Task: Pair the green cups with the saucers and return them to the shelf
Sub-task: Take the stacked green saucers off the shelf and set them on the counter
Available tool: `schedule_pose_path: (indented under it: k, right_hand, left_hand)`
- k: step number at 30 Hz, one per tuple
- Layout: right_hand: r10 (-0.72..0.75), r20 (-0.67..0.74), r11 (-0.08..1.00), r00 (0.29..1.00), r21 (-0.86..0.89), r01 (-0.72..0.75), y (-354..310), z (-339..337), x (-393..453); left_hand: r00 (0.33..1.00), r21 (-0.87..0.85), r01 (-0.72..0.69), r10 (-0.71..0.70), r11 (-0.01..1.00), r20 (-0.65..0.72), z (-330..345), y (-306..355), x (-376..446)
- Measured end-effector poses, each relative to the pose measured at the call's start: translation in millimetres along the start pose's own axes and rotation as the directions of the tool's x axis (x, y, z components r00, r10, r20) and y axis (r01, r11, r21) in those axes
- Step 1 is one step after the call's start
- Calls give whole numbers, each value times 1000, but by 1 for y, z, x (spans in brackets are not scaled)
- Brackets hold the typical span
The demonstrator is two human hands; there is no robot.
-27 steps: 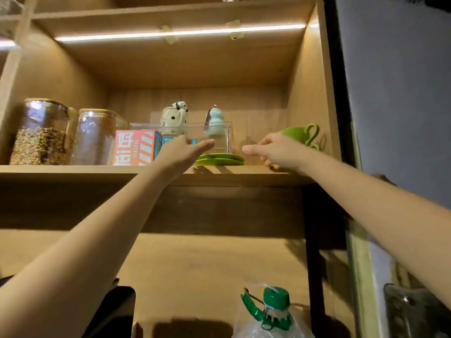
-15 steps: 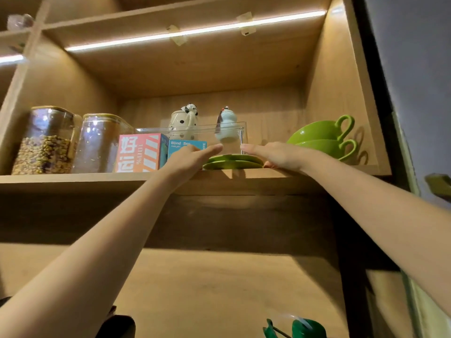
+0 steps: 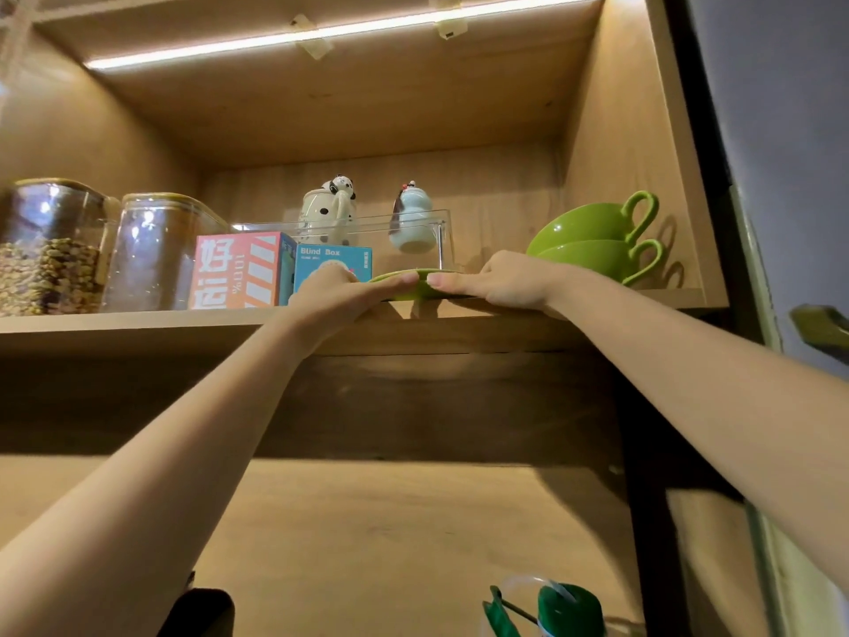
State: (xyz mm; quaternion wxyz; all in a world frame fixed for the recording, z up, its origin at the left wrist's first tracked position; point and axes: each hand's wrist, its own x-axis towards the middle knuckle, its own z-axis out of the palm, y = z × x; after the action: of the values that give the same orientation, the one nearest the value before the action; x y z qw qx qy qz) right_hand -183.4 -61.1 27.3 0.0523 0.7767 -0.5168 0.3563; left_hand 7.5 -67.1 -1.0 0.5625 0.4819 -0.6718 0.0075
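Observation:
Two green cups (image 3: 592, 243) are stacked one inside the other at the right end of the wooden shelf (image 3: 138, 321), handles pointing right. Green saucers (image 3: 416, 291) lie near the shelf's front edge, mostly covered by my hands. My left hand (image 3: 335, 294) grips the saucers from the left, and my right hand (image 3: 500, 280) grips them from the right. The fingertips of both hands nearly meet over the rim. How many saucers are in the stack is hidden.
Two glass jars (image 3: 50, 248) stand at the shelf's left, then a pink box (image 3: 239, 268) and a blue box (image 3: 333, 262). A clear bin (image 3: 441, 232) behind holds two ceramic figurines (image 3: 328, 209). A green-capped bottle (image 3: 567, 611) sits below.
Both hands closed in from either side of the saucers and now grip them. The view shifted up and closer, bringing both stacked cups fully into sight.

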Motion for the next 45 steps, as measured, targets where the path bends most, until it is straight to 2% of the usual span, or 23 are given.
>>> schedule_pose_path:
  k: [8, 15, 21, 26, 32, 34, 40, 45]
  right_hand:
    - [0, -93, 993, 996, 117, 10, -12, -7, -24]
    - [16, -194, 962, 981, 269, 37, -31, -17, -53]
    - [55, -222, 953, 974, 302, 15, -34, -20, -92]
    - [105, -199, 936, 974, 351, -29, -28, -8, -138]
    - [118, -157, 906, 980, 420, -42, -16, 23, -203]
    - [120, -142, 906, 983, 421, -49, -11, 37, -225]
    - [83, -89, 863, 993, 505, -27, 2, 87, -287]
    - [180, -53, 827, 982, 548, -122, 13, 136, -335]
  left_hand:
    - [1000, -166, -17, 13, 986, -23, -15, 17, -16]
    - [997, -374, 67, -48, 925, 59, -41, 37, -47]
    - [999, -529, 44, -24, 848, 45, -45, 48, -84]
    - [996, -571, 84, -69, 816, 48, -35, 46, -135]
    - [995, -537, 73, -101, 840, -22, -12, 30, -206]
    - [997, -514, 43, -69, 856, -31, -7, 25, -228]
    - [998, -513, 69, -58, 856, 38, 7, -9, -291]
    - [981, -528, 196, -164, 826, 107, 22, -43, -347]
